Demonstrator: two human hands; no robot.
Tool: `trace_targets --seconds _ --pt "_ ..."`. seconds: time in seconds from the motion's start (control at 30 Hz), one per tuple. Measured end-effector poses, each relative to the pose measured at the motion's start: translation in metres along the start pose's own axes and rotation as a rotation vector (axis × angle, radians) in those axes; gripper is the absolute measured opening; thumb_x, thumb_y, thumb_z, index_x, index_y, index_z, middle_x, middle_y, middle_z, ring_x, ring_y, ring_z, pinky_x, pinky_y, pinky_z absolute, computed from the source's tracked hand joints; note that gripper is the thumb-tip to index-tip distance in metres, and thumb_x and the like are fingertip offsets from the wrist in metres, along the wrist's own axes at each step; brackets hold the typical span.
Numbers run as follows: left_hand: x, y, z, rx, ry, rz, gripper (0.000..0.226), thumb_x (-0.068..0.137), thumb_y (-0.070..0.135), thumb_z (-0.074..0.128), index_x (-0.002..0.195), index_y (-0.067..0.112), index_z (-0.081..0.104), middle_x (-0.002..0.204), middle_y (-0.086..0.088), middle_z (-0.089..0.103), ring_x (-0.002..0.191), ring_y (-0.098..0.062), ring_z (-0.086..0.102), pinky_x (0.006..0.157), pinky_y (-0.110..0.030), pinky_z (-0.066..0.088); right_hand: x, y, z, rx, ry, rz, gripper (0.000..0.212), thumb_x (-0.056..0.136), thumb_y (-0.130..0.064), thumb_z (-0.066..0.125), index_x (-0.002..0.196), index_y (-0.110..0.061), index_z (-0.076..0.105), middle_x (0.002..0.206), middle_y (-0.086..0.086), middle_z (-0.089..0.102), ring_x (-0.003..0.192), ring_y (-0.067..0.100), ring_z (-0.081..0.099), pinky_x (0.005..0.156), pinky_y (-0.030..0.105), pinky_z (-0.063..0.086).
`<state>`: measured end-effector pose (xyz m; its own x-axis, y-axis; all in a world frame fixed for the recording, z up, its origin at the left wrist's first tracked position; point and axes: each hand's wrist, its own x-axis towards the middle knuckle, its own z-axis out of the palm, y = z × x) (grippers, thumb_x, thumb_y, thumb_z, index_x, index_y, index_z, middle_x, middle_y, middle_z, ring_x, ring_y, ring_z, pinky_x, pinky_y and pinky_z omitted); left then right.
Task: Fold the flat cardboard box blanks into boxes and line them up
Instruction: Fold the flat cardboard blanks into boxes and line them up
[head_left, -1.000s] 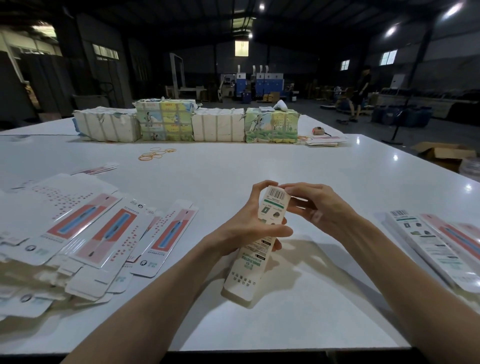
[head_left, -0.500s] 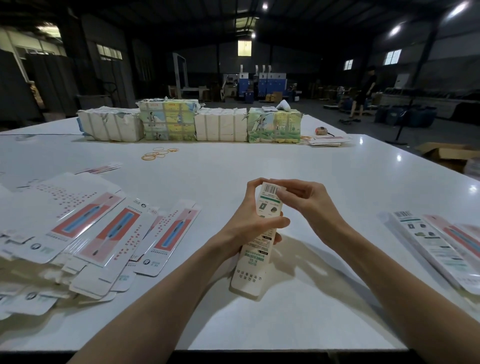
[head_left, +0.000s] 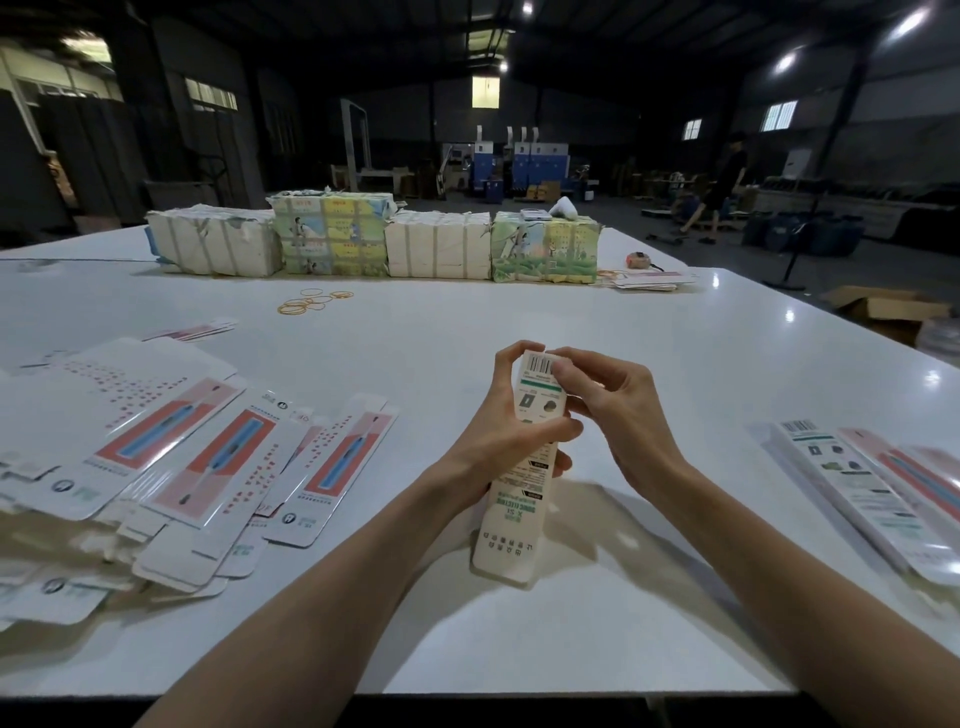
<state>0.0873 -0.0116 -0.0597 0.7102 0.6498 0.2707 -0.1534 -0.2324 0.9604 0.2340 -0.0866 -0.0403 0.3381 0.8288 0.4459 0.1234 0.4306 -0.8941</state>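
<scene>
A long narrow white box (head_left: 514, 514) with a barcode and green print stands tilted over the middle of the white table (head_left: 519, 322). My left hand (head_left: 498, 441) is wrapped around its upper half. My right hand (head_left: 618, 410) pinches the top end by the barcode with its fingertips. A loose heap of flat box blanks (head_left: 171, 467) with pink and blue print lies to the left. Folded boxes (head_left: 883, 493) lie side by side at the right edge.
Wrapped bundles (head_left: 374, 241) stand in a row along the table's far side, with yellow rubber bands (head_left: 311, 301) in front of them. A thin stack of blanks (head_left: 649, 280) lies at the far right. A person (head_left: 722, 187) walks in the dark hall behind.
My right fingers have closed in over the box's top end by the barcode. The box and my left hand have hardly moved.
</scene>
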Motion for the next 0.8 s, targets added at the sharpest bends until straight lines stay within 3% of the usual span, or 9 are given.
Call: trace_targets --seconds 0.3,0.5,0.67,0.73,0.8 --pt "-0.003 0.000 0.002 -0.025 -0.003 -0.030 0.082 0.083 0.018 0.086 0.137 0.049 0.032 0.104 -0.013 0.068 0.067 -0.037 0.075 0.061 -0.040 0.061 -0.001 0.004 -0.006 -0.152 0.017 -0.103 0.016 0.100 -0.020 0.071 0.110 -0.012 0.081 0.100 0.000 0.081 0.091 0.024 0.079 0.071 0.030 0.064" --pt "-0.001 -0.001 0.004 -0.176 0.024 -0.066 0.076 0.090 0.030 0.084 0.137 0.053 0.029 0.117 -0.017 0.065 0.080 -0.038 0.076 0.072 -0.043 0.063 0.005 0.011 -0.004 -0.103 -0.030 -0.011 0.023 0.103 -0.027 0.067 0.123 -0.019 0.074 0.110 -0.002 0.079 0.103 0.022 0.076 0.080 0.031 0.063" --pt "0.004 -0.006 0.014 -0.472 0.124 -0.102 0.049 0.105 0.040 0.061 0.141 0.043 0.028 0.119 -0.020 0.068 0.096 -0.032 0.074 0.084 -0.052 0.063 0.001 0.021 -0.002 -0.390 -0.041 -0.077 0.034 0.106 -0.027 0.061 0.140 -0.025 0.056 0.127 -0.010 0.065 0.110 0.011 0.069 0.076 0.026 0.061" --pt "0.005 -0.007 0.015 -0.511 0.191 -0.105 0.042 0.108 0.041 0.056 0.142 0.041 0.031 0.123 -0.019 0.069 0.101 -0.032 0.075 0.089 -0.052 0.062 -0.004 0.021 0.001 -0.505 -0.088 -0.103 0.034 0.106 -0.036 0.059 0.139 -0.029 0.055 0.128 -0.009 0.064 0.112 0.006 0.066 0.084 0.025 0.058" --pt "0.005 -0.004 0.013 -0.564 0.230 -0.112 0.051 0.105 0.046 0.057 0.148 0.037 0.031 0.125 -0.020 0.067 0.103 -0.033 0.073 0.088 -0.049 0.061 -0.007 0.017 0.005 -0.645 -0.187 -0.094 0.044 0.102 -0.052 0.057 0.140 -0.030 0.056 0.133 -0.008 0.063 0.117 0.003 0.063 0.093 0.028 0.056"
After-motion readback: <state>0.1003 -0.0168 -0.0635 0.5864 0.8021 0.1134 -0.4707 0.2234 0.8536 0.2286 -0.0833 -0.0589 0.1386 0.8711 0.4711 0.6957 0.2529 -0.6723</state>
